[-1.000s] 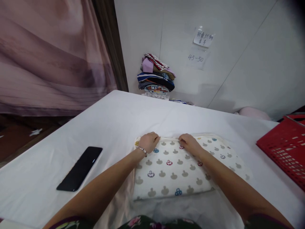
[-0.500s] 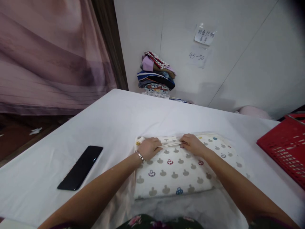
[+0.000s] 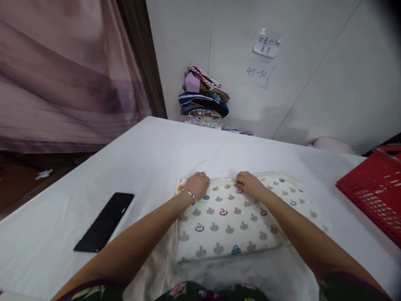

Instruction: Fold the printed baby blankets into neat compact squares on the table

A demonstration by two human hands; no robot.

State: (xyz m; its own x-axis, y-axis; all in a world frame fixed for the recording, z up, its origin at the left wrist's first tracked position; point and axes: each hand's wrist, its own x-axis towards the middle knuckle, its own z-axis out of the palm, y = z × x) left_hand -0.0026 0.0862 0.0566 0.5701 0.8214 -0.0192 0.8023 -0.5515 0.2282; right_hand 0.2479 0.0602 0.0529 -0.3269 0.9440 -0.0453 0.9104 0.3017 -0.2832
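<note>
A folded cream cloth [image 3: 232, 221] printed with small coloured shapes lies in front of me on a white-covered table [image 3: 156, 159]. My left hand [image 3: 196, 184], with a bracelet at the wrist, rests on the cloth's far edge with its fingers curled over that edge. A little to the right, my right hand [image 3: 247, 184] grips the same far edge, fingers curled. The two hands are about a hand's width apart.
A black phone [image 3: 105, 221] lies face up on the table to the left. A red plastic basket [image 3: 372, 192] stands at the right edge. Beyond the table a pile of folded clothes [image 3: 203, 98] leans against the white wall. A pink curtain [image 3: 62, 75] hangs on the left.
Half a second ago both hands had drawn the cloth's far edge slightly towards me. Now they have pushed back out to the far edge, as a second ago.
</note>
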